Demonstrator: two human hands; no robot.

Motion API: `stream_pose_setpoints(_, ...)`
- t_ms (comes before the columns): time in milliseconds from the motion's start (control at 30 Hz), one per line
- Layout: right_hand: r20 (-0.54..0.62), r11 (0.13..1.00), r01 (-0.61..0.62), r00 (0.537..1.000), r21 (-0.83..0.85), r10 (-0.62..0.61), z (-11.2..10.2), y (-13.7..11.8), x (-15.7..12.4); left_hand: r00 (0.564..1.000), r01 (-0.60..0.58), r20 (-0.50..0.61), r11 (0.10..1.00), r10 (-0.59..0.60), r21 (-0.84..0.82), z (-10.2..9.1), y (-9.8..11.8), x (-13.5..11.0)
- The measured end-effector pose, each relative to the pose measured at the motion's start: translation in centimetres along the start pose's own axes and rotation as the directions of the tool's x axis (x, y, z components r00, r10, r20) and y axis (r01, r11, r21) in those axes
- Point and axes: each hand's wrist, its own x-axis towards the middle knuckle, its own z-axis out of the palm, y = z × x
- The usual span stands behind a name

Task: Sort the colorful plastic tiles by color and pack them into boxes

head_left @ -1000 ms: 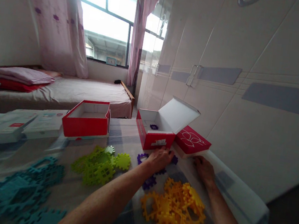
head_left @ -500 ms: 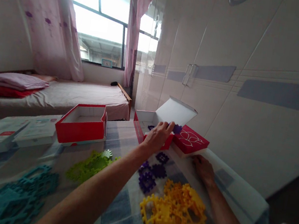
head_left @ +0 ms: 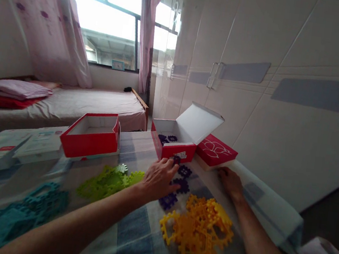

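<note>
My left hand (head_left: 159, 177) reaches low over a small group of purple interlocking plastic pieces (head_left: 181, 185), thumb spread away from the fingers. At its fingertips is one purple piece (head_left: 176, 160), in front of a red box (head_left: 171, 150). Whether the fingers touch that piece is unclear. The box's white lid (head_left: 199, 122) stands up, and purple pieces (head_left: 172, 138) lie inside. My right hand (head_left: 230, 183) rests with curled fingers by the near corner of a closed dark red box (head_left: 216, 150). Its fingertips are partly hidden.
Yellow pieces (head_left: 200, 235) lie in a pile between my arms. Green pieces (head_left: 102, 182) and teal pieces (head_left: 20, 220) are spread to the left. An open red tray-like box (head_left: 88, 145) and white boxes (head_left: 40, 145) stand at the left back. A bed (head_left: 110, 104) lies beyond.
My left hand has come down and back from above the open box, where it held a purple piece, to the pieces on the table. The purple pieces in the box now show. My right hand stays put.
</note>
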Motion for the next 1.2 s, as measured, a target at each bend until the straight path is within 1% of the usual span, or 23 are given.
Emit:
stream_pose_setpoints(33,0.001,1.000,-0.005,1.000,0.002,0.005,0.0,0.0,0.0,0.999,0.016,0.045,1.000,-0.016,-0.001,0.4,0.0,-1.0)
stream_pose_setpoints(100,0.003,1.000,-0.017,1.000,0.006,0.017,0.1,0.0,-0.1,0.991,0.048,0.130,0.998,-0.044,-0.026,1.2,-0.4,-2.2)
stream_pose_setpoints(167,0.007,1.000,-0.028,1.000,0.011,0.027,0.1,0.0,-0.1,0.979,0.051,0.203,0.996,-0.034,-0.077,1.9,-0.9,-2.5)
stream_pose_setpoints(233,0.007,0.999,-0.032,0.999,0.012,0.032,0.0,-0.1,-0.2,0.973,0.029,0.230,0.993,-0.002,-0.115,2.3,-1.2,-2.4)
stream_pose_setpoints(300,0.003,0.999,-0.031,1.000,0.012,0.031,0.0,-0.1,-0.2,0.978,0.027,0.207,0.993,-0.002,-0.117,2.5,-1.2,-2.1)
stream_pose_setpoints(400,0.000,0.999,-0.028,1.000,0.015,0.028,0.0,-0.1,-0.2,0.988,0.058,0.149,0.990,-0.039,-0.129,2.8,-1.2,-1.8)
stream_pose_setpoints(533,0.006,1.000,-0.018,1.000,0.018,0.018,0.0,0.0,-0.1,0.993,0.079,0.103,0.968,-0.056,-0.239,3.3,-1.6,-1.3)
stream_pose_setpoints(633,0.006,1.000,-0.012,1.000,0.014,0.012,0.0,0.0,-0.1,0.989,0.137,0.093,0.948,-0.115,-0.287,3.3,-1.7,-1.2)
stream_pose_setpoints(700,0.007,1.000,-0.010,1.000,0.011,0.010,-0.1,-0.1,-0.1,0.988,0.142,0.098,0.958,-0.121,-0.250,3.0,-1.5,-1.4)
stream_pose_setpoints(800,0.012,1.000,-0.016,1.000,0.004,0.016,-0.2,-0.3,-0.2,0.987,0.071,0.157,0.982,-0.043,-0.173,2.2,-1.0,-1.7)
stream_pose_setpoints(867,0.013,1.000,-0.021,1.000,-0.001,0.021,-0.3,-0.3,-0.3,0.976,0.041,0.216,0.984,-0.003,-0.172,1.8,-0.9,-1.7)
stream_pose_setpoints(967,0.009,1.000,-0.023,1.000,-0.007,0.023,-0.3,-0.4,-0.3,0.966,0.066,0.257,0.979,-0.014,-0.194,1.5,-1.0,-1.4)
stream_pose_setpoints(1033,0.006,1.000,-0.017,1.000,-0.009,0.017,-0.3,-0.3,-0.3,0.966,0.089,0.255,0.972,-0.031,-0.216,1.7,-1.2,-1.3)
stream_pose_setpoints(1200,-0.007,1.000,-0.006,1.000,-0.015,0.006,-0.1,-0.1,-0.2,0.976,0.099,0.216,0.961,-0.042,-0.259,2.1,-1.2,-1.5)
